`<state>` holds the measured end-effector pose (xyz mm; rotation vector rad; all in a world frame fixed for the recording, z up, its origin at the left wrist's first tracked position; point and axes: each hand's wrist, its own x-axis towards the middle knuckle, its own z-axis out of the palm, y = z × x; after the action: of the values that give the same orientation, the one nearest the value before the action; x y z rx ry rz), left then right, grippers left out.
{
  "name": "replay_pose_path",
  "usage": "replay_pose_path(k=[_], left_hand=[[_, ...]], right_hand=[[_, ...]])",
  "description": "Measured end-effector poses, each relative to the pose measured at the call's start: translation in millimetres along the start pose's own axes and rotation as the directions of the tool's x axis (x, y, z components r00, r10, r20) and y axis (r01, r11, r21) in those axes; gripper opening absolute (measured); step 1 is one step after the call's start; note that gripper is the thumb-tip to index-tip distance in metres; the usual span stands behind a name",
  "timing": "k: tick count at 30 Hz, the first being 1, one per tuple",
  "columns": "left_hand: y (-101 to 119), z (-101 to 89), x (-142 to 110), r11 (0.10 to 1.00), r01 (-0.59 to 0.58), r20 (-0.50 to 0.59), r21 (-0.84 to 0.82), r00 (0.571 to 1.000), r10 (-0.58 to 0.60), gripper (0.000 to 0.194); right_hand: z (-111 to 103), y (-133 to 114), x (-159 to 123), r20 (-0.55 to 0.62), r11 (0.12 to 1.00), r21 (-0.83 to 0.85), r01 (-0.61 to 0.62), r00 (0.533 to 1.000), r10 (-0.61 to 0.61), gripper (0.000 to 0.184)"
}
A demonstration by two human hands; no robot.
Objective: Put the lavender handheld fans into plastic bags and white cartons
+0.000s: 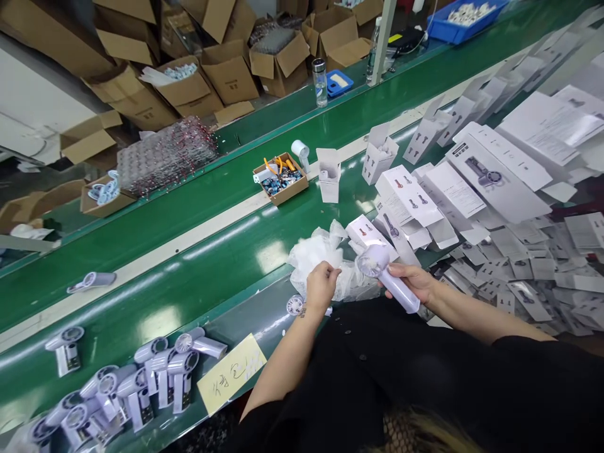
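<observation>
My right hand (413, 282) is wrapped round the handle of a lavender handheld fan (401, 289), whose round head tilts toward the upper left. Close beside it, my left hand (323, 286) is closed, thumb and fingers pressed together. It is in front of a pile of thin white plastic bags (306, 251); whether it pinches a bag I cannot make out. Under my left wrist another handheld fan (296, 305) lies partly hidden by the arm. A small white printed box (365, 229) lies just beyond the fan in my right hand.
Several lavender fans (182, 371) lie at the lower left near a handwritten yellow card (231, 374). Open printed boxes (410, 195) crowd the right side. A small carton (290, 192) of parts and orange-handled tools sits across the green bench, with a glass bottle (319, 85) behind.
</observation>
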<state>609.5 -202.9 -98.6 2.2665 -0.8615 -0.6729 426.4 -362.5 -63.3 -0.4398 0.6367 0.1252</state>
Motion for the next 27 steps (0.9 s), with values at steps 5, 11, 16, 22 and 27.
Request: replay_pose_path(k=[5,11,16,22,27], left_hand=[[25,-3.7,-22,0.699,0.192,0.212,-0.689,0.976,-0.059,0.016],[8,-26.7,-38,0.243,0.303,0.230,-0.922,0.930,-0.287,0.032],[6,-46.0,-46,0.192,0.226,0.195,-0.955,0.966,-0.168,0.035],[19,-47.6,-50,0.333,0.193,0.178,-0.923,0.981,-0.075,0.034],[27,-41.8,-52,0.650,0.078,0.063,-0.756,0.997,-0.046,0.021]], right_hand=[[34,14,13,0.243,0.990,-0.127,-0.058,0.966,0.087,0.044],[30,16,16,0.140,0.964,-0.267,0.013,0.990,0.025,0.041],[10,19,4,0.176,0.989,-0.144,-0.031,0.983,0.057,0.047],[18,25,3,0.236,0.997,-0.060,-0.042,0.970,0.055,0.045],[61,20,0,0.435,0.976,-0.215,-0.029,0.892,0.123,0.057]])
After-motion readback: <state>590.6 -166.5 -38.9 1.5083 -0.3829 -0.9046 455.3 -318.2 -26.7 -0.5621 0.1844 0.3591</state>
